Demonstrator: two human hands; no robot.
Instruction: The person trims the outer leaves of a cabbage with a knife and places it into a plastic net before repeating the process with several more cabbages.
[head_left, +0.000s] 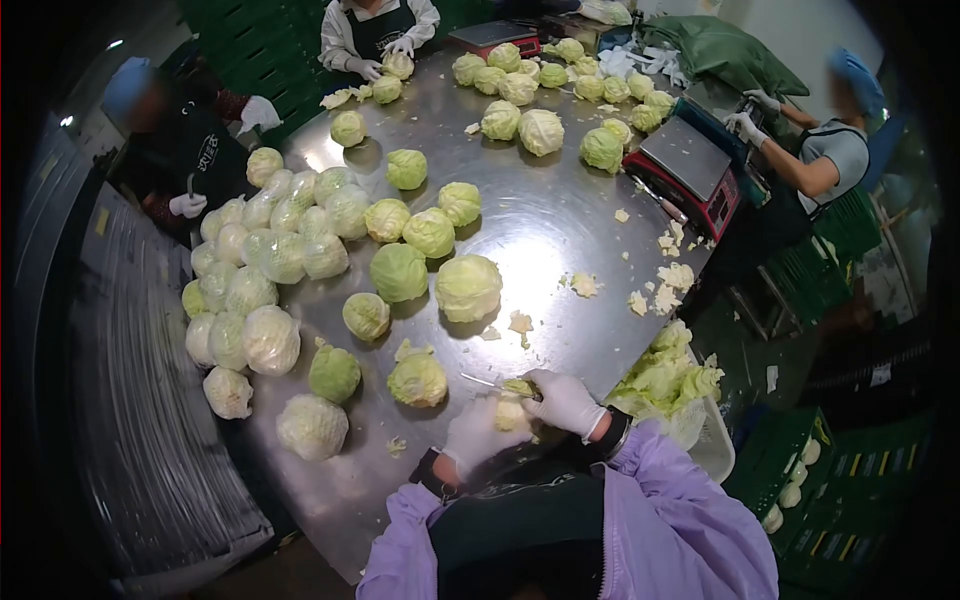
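My gloved left hand [482, 437] is closed on a pale cabbage [512, 414], close to my body at the table's near edge; most of the cabbage is hidden. In my gloved right hand [566, 402] is a knife [484, 382], its thin blade pointing left above the cabbage. A bit of green leaf [518, 387] lies against the blade. Left of my hands sits a ragged-leaved cabbage [417, 378], with a greener cabbage [334, 373] beyond it. Farther forward stands a large pale cabbage [468, 288], near some leaf scraps [521, 323].
Wrapped cabbages [272, 340] crowd the metal table's [560, 215] left side. A red scale [685, 165] stands at the right edge. Trimmed leaves [668, 375] fill a white bin [712, 440] by my right arm. Several co-workers stand around the table. Green crates [780, 480] are at lower right.
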